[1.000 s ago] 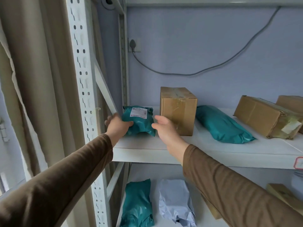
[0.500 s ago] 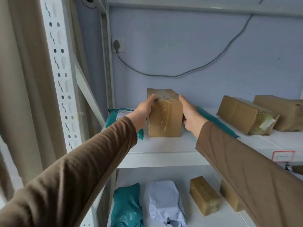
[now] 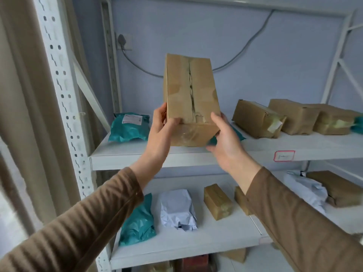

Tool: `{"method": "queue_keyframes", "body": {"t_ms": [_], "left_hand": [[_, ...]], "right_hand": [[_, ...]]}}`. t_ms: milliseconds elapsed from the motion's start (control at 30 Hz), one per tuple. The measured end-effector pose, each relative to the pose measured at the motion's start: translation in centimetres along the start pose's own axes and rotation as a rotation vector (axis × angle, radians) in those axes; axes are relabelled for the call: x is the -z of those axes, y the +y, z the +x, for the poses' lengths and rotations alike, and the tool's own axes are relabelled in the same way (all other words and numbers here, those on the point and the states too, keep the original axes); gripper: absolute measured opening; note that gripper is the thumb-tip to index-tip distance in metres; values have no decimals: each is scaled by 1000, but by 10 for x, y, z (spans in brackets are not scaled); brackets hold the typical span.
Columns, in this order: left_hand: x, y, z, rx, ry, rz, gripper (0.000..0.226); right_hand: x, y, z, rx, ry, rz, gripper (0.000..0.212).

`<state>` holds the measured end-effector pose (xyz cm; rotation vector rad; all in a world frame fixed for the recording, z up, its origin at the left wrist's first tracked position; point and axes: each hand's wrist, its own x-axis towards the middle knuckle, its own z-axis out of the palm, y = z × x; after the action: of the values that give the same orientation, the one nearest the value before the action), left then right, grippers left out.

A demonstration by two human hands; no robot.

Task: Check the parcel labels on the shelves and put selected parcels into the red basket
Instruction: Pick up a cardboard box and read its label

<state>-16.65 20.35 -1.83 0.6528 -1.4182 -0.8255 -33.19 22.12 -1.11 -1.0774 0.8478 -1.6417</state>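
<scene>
- Head view, grip: we held the cardboard box (image 3: 191, 99) between both hands, tilted up off the upper shelf (image 3: 255, 149). Our left hand (image 3: 160, 132) gripped its lower left edge, thumb curled onto the taped face. Our right hand (image 3: 225, 142) cupped the lower right corner, fingers mostly behind it.
- Head view, task things: the face toward us showed only a tape seam, no label; the red basket was not in view.
- Head view, risk: both holds sat low on a tall box, so we judged it could tip backward or slide on the glossy tape, dropping onto the teal mailer (image 3: 129, 127) or the brown parcels (image 3: 257, 119) nearby.
</scene>
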Motion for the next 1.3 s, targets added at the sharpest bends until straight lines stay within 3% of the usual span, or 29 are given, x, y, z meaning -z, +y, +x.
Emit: {"method": "queue_keyframes", "body": {"t_ms": [200,333,400,500,600,667,733,800,900,1000,1167,1300], "left_hand": [[-45,7,-117,-118,-146,106,65],[-60,14,-150,-274,-202,239,50],[-67,17,-157,-322,-192,308,57],[-77,21,-162,-163,-122,293,94],[-85,23,-166,192,-188,-19,126],[-88,14,-166,278,-260,-142,115],[-91,6,-167,294,-249,-184,95],[-92,-1,-168,301,-215,-217,90],[-91,-10,-170,206,-208,-144,93],[-87,-23,-173,23,-248,71,97],[-75,-53,-172,-323,-296,545,102],[-70,-70,-169,-635,-262,693,89]], "right_hand": [[78,5,-90,-42,7,235,55],[126,8,-133,-100,-29,366,51],[144,11,-147,-97,-51,428,52],[161,15,-160,-77,-60,478,55],[175,19,-166,-104,-39,496,56],[184,21,-166,-138,-13,480,57],[191,20,-166,-146,16,414,56],[194,16,-166,-155,41,337,52],[203,13,-160,-95,64,178,43],[208,15,-149,-97,97,39,43],[205,19,-145,-195,104,173,29],[224,26,-138,-349,26,438,49]]}}
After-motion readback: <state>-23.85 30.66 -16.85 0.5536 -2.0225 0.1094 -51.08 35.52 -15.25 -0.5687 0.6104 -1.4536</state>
